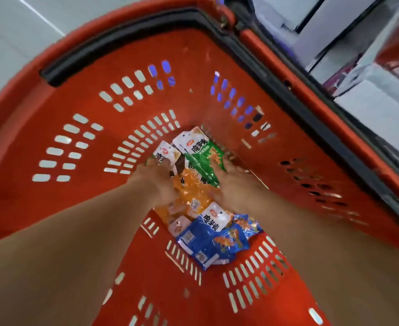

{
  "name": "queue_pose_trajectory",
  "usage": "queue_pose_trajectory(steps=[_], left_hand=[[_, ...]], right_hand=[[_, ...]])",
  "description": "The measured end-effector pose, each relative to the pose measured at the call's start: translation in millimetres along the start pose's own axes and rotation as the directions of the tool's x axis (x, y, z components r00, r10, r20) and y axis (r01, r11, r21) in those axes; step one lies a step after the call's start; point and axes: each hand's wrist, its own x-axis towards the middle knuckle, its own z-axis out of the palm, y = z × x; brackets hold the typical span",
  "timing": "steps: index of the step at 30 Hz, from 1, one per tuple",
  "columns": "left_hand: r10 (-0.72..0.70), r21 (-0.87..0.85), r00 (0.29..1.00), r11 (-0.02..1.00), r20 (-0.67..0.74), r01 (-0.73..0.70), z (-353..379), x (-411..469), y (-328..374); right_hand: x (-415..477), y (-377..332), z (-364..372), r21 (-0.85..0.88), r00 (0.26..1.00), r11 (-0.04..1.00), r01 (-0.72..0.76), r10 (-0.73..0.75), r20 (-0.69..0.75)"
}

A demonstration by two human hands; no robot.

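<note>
- Down at the bottom of the red basket (pixel 217 55), both arms are reaching in and meet around a clump of snack packets. My guess is they're being gathered or set down as one bunch.
- The left hand (pixel 155 178) is against the white packet (pixel 166 155) and the orange packet (pixel 190 191). The right hand (pixel 232 187) is on the other side, by the green packet (pixel 203 162).
- With a hand on each side, the slippery bags are squeezed together, probably so they don't fan out.
- Fingers: it's all motion blur, so I honestly can't tell if either hand is gripping or just pressing flat.
- The blue packets (pixel 215 238) lie loose on the basket floor just behind the hands, nearer the camera and untouched.
- The black handle (pixel 123 36) is folded down on the rim, which leaves the opening clear.
- Store shelves (pixel 381 102) are just off to the right.
</note>
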Motion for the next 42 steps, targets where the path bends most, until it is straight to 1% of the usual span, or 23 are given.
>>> queue_pose_trajectory(steps=[2, 4, 5, 7, 9, 11, 12, 14, 15, 16, 17, 19, 22, 24, 26, 28, 30, 34, 38, 40, 42], left_hand=[[-0.014, 0.006, 1.0, 1.0, 0.004, 0.014, 12, 17, -5], [-0.006, 0.028, 1.0, 1.0, 0.003, 0.005, 24, 28, -9], [-0.011, 0.023, 1.0, 1.0, 0.009, 0.01, 30, 32, -10], [-0.078, -0.123, 0.997, 0.989, 0.023, 0.08, 41, 37, -10], [-0.159, -0.259, 0.987, 0.953, 0.01, 0.156, 49, 43, -10], [-0.185, -0.304, 0.981, 0.94, -0.063, 0.157, 54, 48, -11], [-0.197, -0.325, 0.974, 0.933, -0.108, 0.153, 55, 50, -12], [-0.231, -0.377, 0.957, 0.914, -0.174, 0.152, 53, 52, -13], [-0.241, -0.388, 0.951, 0.909, -0.191, 0.152, 52, 52, -13], [-0.245, -0.391, 0.947, 0.908, -0.209, 0.149, 52, 53, -13], [-0.246, -0.387, 0.944, 0.91, -0.218, 0.148, 53, 54, -13], [-0.247, -0.42, 0.948, 0.896, -0.2, 0.145, 57, 57, -9], [-0.28, -0.47, 0.944, 0.866, -0.174, 0.171, 59, 60, 0], [-0.298, -0.492, 0.941, 0.851, -0.161, 0.186, 60, 63, 8], [-0.282, -0.529, 0.95, 0.831, -0.132, 0.173, 64, 64, 17], [-0.261, -0.572, 0.959, 0.806, -0.108, 0.155, 68, 61, 25], [-0.274, -0.629, 0.957, 0.761, -0.092, 0.158, 70, 55, 31], [-0.338, -0.709, 0.94, 0.672, -0.036, 0.215, 70, 54, 35], [-0.298, -0.828, 0.954, 0.542, -0.029, 0.144, 76, 55, 38], [-0.259, -0.839, 0.966, 0.53, -0.018, 0.127, 80, 53, 41], [-0.227, -0.846, 0.974, 0.519, 0.001, 0.122, 85, 52, 43]], right_hand=[[9, 6, 18, -0.013, 0.999, 0.999, -0.036, 0.036, -0.006], [11, 9, 35, -0.048, 0.997, 0.997, -0.053, 0.051, -0.055], [9, 7, 43, -0.038, 0.996, 0.998, -0.048, 0.045, -0.083], [2, 1, 58, 0.022, 0.987, 0.999, -0.034, 0.037, -0.158], [-6, -7, 72, 0.066, 0.972, 0.997, -0.03, 0.044, -0.232], [-11, -12, 83, 0.152, 0.947, 0.988, -0.031, 0.077, -0.312], [-10, -13, 86, 0.235, 0.924, 0.971, -0.04, 0.125, -0.362], [-3, -7, 86, 0.425, 0.863, 0.901, -0.088, 0.282, -0.419], [1, -3, 84, 0.499, 0.842, 0.859, -0.117, 0.352, -0.409], [6, 1, 83, 0.544, 0.835, 0.827, -0.142, 0.395, -0.382], [11, 4, 83, 0.561, 0.841, 0.813, -0.157, 0.408, -0.355], [19, 7, 84, 0.548, 0.859, 0.817, -0.179, 0.401, -0.318], [27, 5, 85, 0.516, 0.848, 0.822, -0.241, 0.437, -0.3], [29, 3, 82, 0.538, 0.823, 0.794, -0.284, 0.49, -0.288], [30, -2, 82, 0.562, 0.803, 0.761, -0.323, 0.535, -0.264], [28, -6, 84, 0.612, 0.791, 0.725, -0.316, 0.558, -0.253], [25, -7, 85, 0.658, 0.79, 0.691, -0.3, 0.566, -0.235], [18, 1, 81, 0.617, 0.81, 0.698, -0.363, 0.564, -0.161], [21, 5, 87, 0.602, 0.804, 0.666, -0.44, 0.591, -0.066], [20, 5, 89, 0.671, 0.832, 0.625, -0.398, 0.554, -0.022], [15, 7, 90, 0.776, 0.875, 0.558, -0.296, 0.484, -0.014]])
